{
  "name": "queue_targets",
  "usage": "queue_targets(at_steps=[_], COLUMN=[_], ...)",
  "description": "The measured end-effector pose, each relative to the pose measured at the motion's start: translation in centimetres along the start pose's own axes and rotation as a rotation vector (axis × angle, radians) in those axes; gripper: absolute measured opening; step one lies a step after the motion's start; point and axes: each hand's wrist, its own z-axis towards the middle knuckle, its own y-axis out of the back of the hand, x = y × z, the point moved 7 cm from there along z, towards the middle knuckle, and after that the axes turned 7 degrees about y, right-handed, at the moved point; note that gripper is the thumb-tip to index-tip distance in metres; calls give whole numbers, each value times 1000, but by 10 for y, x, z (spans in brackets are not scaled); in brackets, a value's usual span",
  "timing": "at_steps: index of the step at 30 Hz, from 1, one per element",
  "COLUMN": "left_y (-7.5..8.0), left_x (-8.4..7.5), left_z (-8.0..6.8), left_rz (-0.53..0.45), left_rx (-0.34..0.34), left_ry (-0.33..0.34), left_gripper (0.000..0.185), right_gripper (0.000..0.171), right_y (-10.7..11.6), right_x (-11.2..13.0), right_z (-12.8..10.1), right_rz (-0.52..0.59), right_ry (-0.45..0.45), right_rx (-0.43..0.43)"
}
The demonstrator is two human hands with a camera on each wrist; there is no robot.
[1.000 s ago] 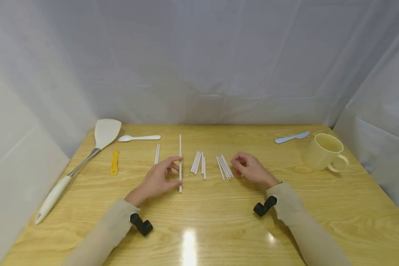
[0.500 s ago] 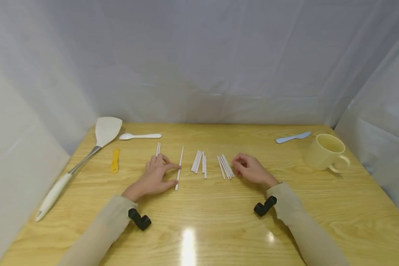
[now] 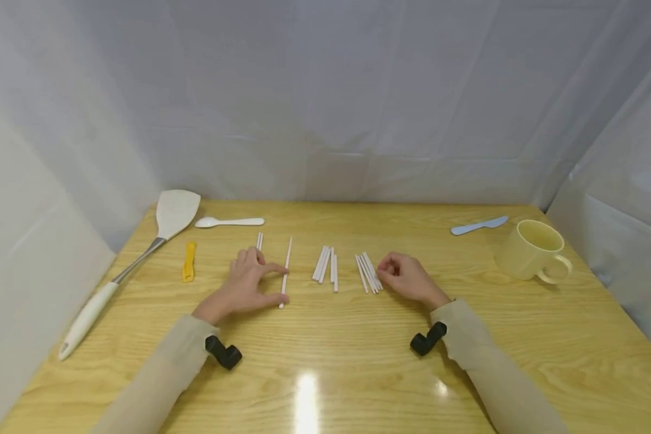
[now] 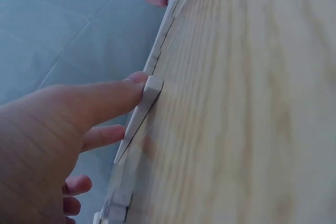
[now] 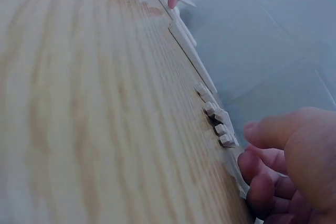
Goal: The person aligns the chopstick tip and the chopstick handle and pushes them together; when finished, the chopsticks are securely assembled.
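Plainly, the single pale stick [image 3: 284,283] is where I look first: it lies flat on the wooden table [image 3: 358,386], just right of the left hand [image 3: 243,289]. From my remote seat I read that hand as extended rather than clenched, its thumb and index finger nearly straight, touching the stick at two separate places. The left wrist view shows me the thumb at the blunt near end. I take that spacing to be for steering, since two contacts set apart should keep something so thin from swivelling. The remaining fingers are off it, beside a pair of sticks [image 3: 260,239] that the hand partly hides from me.

The right hand [image 3: 407,277] rests loosely curled next to the right cluster [image 3: 369,273] of sticks. I see nothing in its grasp and judge it released; whether a fingertip brushes the nearest stick, I cannot tell. Between the hands lies the middle cluster [image 3: 321,264]. All these sticks run roughly lengthwise away from me, which I suspect makes them easier to tell apart.

Farther out, the spatula [image 3: 140,261], yellow strip [image 3: 188,262], white spoon [image 3: 230,222], blue knife [image 3: 478,226] and mug [image 3: 521,253] sit well apart from the clusters, presumably so neither hand knocks them.
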Motion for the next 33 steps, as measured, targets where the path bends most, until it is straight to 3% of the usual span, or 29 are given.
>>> queue_targets(at_steps=[10,19,26,33], left_y=[10,10,7,4], left_x=[17,16,11,-8], left_z=[-1,-2,3,10], left_rz=[10,1,-17,-55], left_rx=[7,19,18,-21], left_ry=[27,31,1,-5], left_gripper=[53,54,55,45], right_gripper=[9,8,12,14], right_y=[-3,4,7,6], right_x=[-2,-1,-4,-4], right_z=[0,-3,-4,-3], right_rz=[-67,-102,-121,-103], right_ry=[-40,-120,-149,-158], right_rx=[10,46,52,48])
